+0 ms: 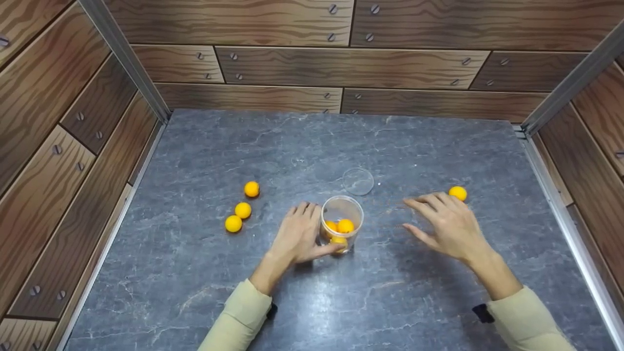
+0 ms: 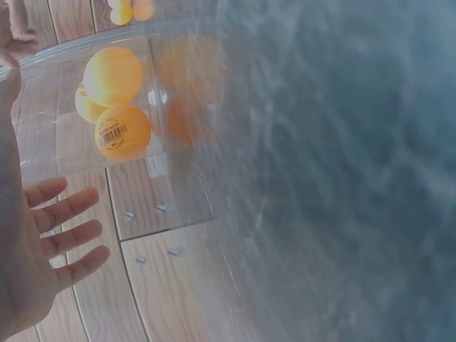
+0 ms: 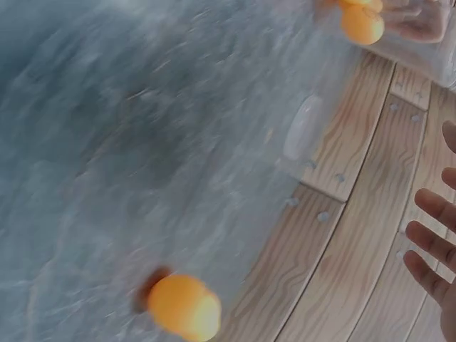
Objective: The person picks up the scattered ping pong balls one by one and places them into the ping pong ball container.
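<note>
A clear plastic jar [image 1: 357, 214] stands upright on the grey table with three orange balls [image 1: 345, 226] inside. My left hand [image 1: 300, 236] is at its left side, thumb across the near side, fingers extended; whether the palm touches it is hidden. In the left wrist view, the spread fingers [image 2: 71, 214] show beside the jar [image 2: 50, 135] and its balls [image 2: 122, 133]. To the right, my right hand [image 1: 448, 226] hovers with fingers spread and nothing held. A loose orange ball [image 1: 458, 193] lies just beyond its knuckles, seen blurred as an orange ball [image 3: 178, 305] in the right wrist view.
A clear round lid [image 1: 358, 182] lies flat behind the jar. Left of the left hand, three more orange balls [image 1: 243, 210] sit in a slanting row. Wood-patterned panels [image 1: 292, 66] wall the table [image 1: 204, 156] at the back and sides.
</note>
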Motion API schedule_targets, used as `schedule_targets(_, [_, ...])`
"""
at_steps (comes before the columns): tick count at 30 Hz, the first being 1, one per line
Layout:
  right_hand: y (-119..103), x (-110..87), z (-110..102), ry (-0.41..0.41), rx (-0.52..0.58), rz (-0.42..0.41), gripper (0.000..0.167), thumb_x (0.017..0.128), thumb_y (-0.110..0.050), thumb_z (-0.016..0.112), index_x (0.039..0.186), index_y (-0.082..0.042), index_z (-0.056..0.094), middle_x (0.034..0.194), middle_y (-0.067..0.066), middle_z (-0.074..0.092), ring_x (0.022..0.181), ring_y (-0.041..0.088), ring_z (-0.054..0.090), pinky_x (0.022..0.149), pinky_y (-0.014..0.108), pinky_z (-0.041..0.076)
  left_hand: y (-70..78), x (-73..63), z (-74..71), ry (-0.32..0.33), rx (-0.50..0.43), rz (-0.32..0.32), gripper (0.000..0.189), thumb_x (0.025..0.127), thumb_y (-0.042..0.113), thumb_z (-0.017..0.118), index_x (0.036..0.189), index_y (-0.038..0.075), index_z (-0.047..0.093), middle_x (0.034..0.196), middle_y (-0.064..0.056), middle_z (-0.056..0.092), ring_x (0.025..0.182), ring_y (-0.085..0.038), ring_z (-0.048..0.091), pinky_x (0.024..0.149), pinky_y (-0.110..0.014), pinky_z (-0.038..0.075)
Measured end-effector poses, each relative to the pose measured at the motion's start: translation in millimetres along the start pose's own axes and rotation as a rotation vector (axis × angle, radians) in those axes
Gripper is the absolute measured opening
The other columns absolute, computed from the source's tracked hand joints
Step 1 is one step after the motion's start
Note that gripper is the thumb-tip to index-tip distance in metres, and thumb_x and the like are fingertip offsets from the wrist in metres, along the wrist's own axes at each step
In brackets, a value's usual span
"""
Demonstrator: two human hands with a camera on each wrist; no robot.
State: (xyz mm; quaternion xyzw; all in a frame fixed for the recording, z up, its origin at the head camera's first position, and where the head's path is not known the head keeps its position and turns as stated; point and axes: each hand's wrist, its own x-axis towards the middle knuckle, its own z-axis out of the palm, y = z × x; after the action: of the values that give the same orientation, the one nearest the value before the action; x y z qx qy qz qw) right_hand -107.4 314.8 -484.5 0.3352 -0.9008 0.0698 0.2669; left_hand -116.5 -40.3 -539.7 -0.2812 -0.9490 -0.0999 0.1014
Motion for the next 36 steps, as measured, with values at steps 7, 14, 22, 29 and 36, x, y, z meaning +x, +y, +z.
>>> schedule_targets(7, [19,-19.1,2,-0.025,-0.035,0.031,0.051,0.094,-0.050,0.067,0.131,-0.016,0.073,0.111,0.011,0.075,0.097,0.034,0.071,0.078,0.048,0.059,-0.1,0.6,0.4,0.000,0.005,-0.003,0.097,0.084,0.094,0.044,0.130,0.008,0.058,0.121,-0.008,0.068,0.112,-0.026,0.063,0.101,-0.041,0.056])
schedule_targets(14, [34,-37.4,4,0.016,-0.043,0.056,0.055,0.100,-0.056,0.058,0.131,-0.014,0.073,0.110,0.015,0.075,0.095,0.038,0.071,0.074,0.051,0.058,0.2,0.4,0.1,-0.006,0.012,-0.003,0.099,0.084,0.094,0.043,0.130,0.008,0.058,0.122,-0.009,0.068,0.114,-0.026,0.064,0.103,-0.042,0.056])
schedule_targets(22, [48,-55.5,7,0.040,-0.055,0.093,0.057,0.101,-0.059,0.055,0.131,-0.014,0.073,0.108,0.019,0.074,0.084,0.039,0.066,0.061,0.048,0.052,-0.5,0.3,0.2,-0.013,0.017,-0.006,0.099,0.084,0.093,0.044,0.132,0.007,0.057,0.123,-0.009,0.068,0.114,-0.026,0.063,0.102,-0.042,0.056])
schedule_targets(29, [55,-69.4,9,-0.015,-0.061,0.145,0.058,0.096,-0.057,0.061,0.132,-0.012,0.071,0.109,0.020,0.072,0.087,0.041,0.066,0.061,0.048,0.053,-0.4,-0.7,0.6,0.000,0.019,-0.001,0.099,0.085,0.094,0.042,0.130,0.008,0.058,0.120,-0.008,0.068,0.111,-0.025,0.063,0.100,-0.041,0.056])
schedule_targets(36, [61,-80.2,13,-0.058,-0.085,0.169,0.058,0.093,-0.053,0.067,0.131,-0.010,0.071,0.109,0.020,0.071,0.087,0.040,0.065,0.063,0.048,0.053,-0.1,-0.8,0.7,0.018,0.004,0.002,0.098,0.085,0.094,0.043,0.130,0.008,0.057,0.119,-0.007,0.068,0.109,-0.025,0.062,0.096,-0.040,0.056])
